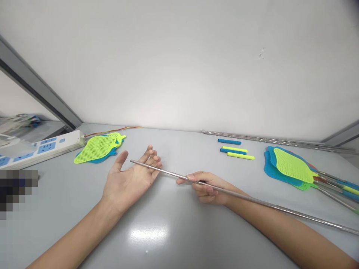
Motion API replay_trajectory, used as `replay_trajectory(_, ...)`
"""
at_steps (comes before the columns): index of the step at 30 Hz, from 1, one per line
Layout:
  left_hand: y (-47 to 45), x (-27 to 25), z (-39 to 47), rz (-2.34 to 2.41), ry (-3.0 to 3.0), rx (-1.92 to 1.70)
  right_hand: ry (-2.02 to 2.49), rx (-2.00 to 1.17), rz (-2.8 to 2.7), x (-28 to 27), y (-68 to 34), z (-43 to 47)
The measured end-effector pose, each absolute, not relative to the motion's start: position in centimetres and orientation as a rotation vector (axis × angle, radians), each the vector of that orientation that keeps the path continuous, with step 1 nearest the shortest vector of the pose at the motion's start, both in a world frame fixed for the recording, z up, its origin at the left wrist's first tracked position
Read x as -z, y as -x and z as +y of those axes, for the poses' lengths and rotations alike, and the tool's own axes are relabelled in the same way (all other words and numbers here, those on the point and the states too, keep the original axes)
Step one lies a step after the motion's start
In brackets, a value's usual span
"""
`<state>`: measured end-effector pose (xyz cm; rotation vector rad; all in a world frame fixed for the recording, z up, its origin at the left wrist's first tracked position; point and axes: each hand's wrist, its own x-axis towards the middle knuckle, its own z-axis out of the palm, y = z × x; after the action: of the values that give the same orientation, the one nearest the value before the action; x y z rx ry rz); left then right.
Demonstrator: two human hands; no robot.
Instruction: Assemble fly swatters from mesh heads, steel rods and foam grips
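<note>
A long, thin telescopic metal rod slants across the view, its narrow tip at the left and its thicker end running off the right edge. My right hand grips it partway along, thumb and fingers closed around it. Palm up, my left hand is open with the fingers spread and slightly curled. The rod's tip passes over the left fingers; whether it touches them I cannot tell. Both hands are above the grey table.
Green and blue fly swatter heads lie at left beside a power strip. Several blue and green tubes lie right of centre. Metal rods rest along the wall. Swatters with rods attached are stacked at far right.
</note>
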<state>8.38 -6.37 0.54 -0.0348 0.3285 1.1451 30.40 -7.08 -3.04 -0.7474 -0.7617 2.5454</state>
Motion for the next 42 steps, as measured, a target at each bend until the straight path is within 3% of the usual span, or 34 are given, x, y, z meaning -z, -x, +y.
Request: replay_trajectory(42,-7.0,-0.3,-5.3,0.492,-0.068,-1.429,0.617,-2.607,-0.776,3.4,-30.6,-7.0)
